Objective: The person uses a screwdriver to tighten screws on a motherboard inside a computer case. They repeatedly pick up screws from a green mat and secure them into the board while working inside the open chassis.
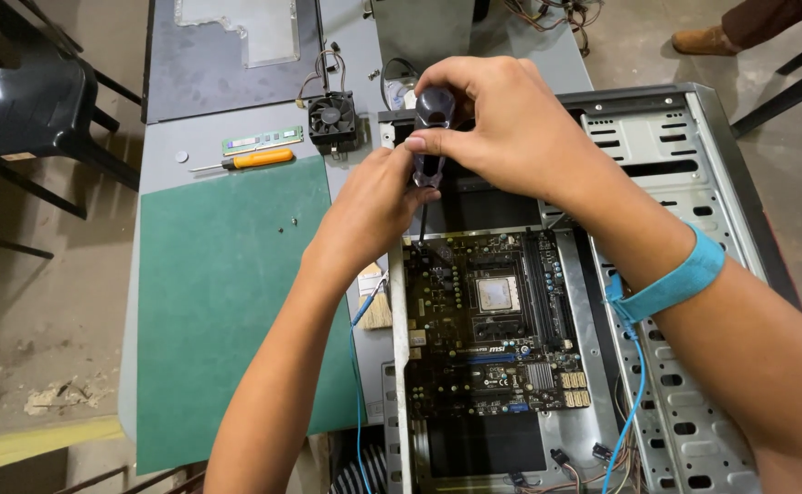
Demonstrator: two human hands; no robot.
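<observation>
right hand (511,119) clenched on screwdriver (430,137) | left hand (373,206) apparently steadying it (tip at motherboard (488,320))

Open room left of the motherboard (492,320): broad green mat (227,302) on the bench (158,155), bare but for a tiny screw (293,220) near its far edge. Beyond the mat, blocked by an orange-handled screwdriver (252,160), a memory stick (262,140) and a small black fan (332,117) with its wires. Over the board's far left corner, crowded by both hands, left hand (369,210) and right hand (501,123), gripping a dark screwdriver (430,137) upright. Right of the board, hemmed by the perforated steel wall of the computer case (684,274) and a blue wrist strap (675,284) with its dangling cord. Near edge of the board cluttered with loose cables (565,462).
</observation>
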